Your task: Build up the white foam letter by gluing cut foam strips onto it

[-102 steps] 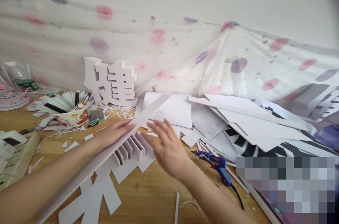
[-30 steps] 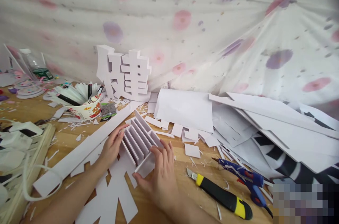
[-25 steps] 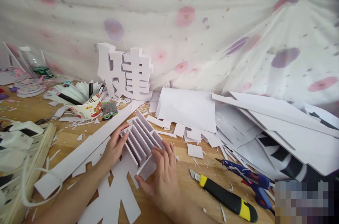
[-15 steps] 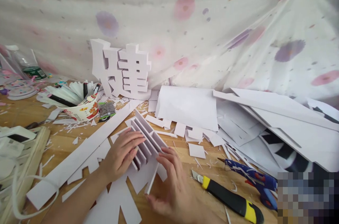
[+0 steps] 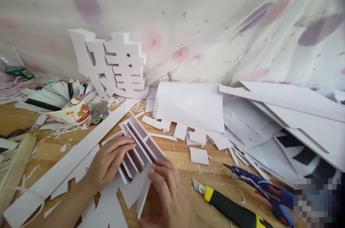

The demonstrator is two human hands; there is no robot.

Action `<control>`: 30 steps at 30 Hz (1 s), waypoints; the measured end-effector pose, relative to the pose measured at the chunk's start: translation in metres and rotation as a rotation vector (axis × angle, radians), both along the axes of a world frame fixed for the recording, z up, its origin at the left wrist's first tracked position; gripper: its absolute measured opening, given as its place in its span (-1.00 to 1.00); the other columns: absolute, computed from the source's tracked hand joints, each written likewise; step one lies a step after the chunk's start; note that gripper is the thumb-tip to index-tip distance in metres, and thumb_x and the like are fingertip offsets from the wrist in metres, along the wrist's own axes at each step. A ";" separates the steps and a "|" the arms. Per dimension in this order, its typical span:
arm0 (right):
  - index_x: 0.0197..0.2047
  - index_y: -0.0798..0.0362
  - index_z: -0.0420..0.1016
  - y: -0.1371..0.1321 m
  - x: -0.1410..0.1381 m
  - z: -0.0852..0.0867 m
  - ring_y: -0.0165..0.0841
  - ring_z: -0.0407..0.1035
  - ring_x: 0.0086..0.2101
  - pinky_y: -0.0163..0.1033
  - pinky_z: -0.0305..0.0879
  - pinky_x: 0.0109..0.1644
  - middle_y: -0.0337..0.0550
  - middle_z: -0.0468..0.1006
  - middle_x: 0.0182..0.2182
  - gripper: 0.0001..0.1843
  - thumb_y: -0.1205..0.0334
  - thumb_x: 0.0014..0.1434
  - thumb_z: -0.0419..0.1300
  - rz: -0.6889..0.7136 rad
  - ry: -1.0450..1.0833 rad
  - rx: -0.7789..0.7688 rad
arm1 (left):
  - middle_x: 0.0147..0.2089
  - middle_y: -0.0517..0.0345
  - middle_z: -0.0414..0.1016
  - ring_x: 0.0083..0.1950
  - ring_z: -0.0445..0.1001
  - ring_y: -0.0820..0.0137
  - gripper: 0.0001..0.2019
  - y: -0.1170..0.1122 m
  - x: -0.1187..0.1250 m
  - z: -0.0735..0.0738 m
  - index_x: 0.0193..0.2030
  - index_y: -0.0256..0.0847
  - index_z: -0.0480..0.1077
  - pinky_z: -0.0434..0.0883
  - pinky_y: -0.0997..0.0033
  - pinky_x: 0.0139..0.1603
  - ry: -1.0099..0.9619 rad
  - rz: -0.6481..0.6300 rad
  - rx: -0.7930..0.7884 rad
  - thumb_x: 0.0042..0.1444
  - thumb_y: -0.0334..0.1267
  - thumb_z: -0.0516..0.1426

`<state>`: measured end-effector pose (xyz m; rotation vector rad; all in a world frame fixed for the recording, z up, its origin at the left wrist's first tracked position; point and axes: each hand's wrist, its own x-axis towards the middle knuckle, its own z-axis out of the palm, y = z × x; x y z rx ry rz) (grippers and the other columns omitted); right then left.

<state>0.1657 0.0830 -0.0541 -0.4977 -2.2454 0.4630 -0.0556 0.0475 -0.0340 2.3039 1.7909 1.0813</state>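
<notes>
Item one: white, ribbed foam-board assembly (image 5: 138,144), with thin parallel walls standing on edge upon a flat, notched base. Location: front centre of the brown wooden tabletop (image 5: 187,172), between the hands.

Handling: likely very light and fairly stiff, its smooth faces a little slippery. The thin walls probably bend or come loose under sideways pressure; best held low, where wall meets base, or by the outer edges of the base.

Grip, left hand (image 5: 107,158): fingers together, bent lightly over the near walls and touching them; whether they pinch cannot be told. Grip, right hand (image 5: 168,188): holding a narrow white foam-board strip (image 5: 145,195) on edge between fingers and thumb, at the assembly's near right end.

Surroundings: black-and-yellow utility knife (image 5: 231,204), blade bared, near the right hand and a hazard to any sweep that way; blue glue gun (image 5: 262,188) beyond it; long white foam-board plank (image 5: 81,154), slanting past the left hand and limiting room there; white offcut square (image 5: 198,156); white paper bowl with red print (image 5: 68,115), filled with pale sticks; white block-built character (image 5: 118,59), upright at the back.
</notes>
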 end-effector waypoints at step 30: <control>0.04 0.10 0.10 0.001 0.001 -0.001 0.00 0.15 0.04 0.17 0.13 0.08 0.07 0.30 -0.11 -0.30 0.16 -0.22 0.15 0.027 -0.063 -0.007 | -0.05 0.05 0.41 0.04 0.34 0.23 -0.72 0.003 0.005 0.002 -0.10 -0.07 0.40 0.11 0.02 0.22 0.101 0.001 0.018 0.13 -0.22 -0.06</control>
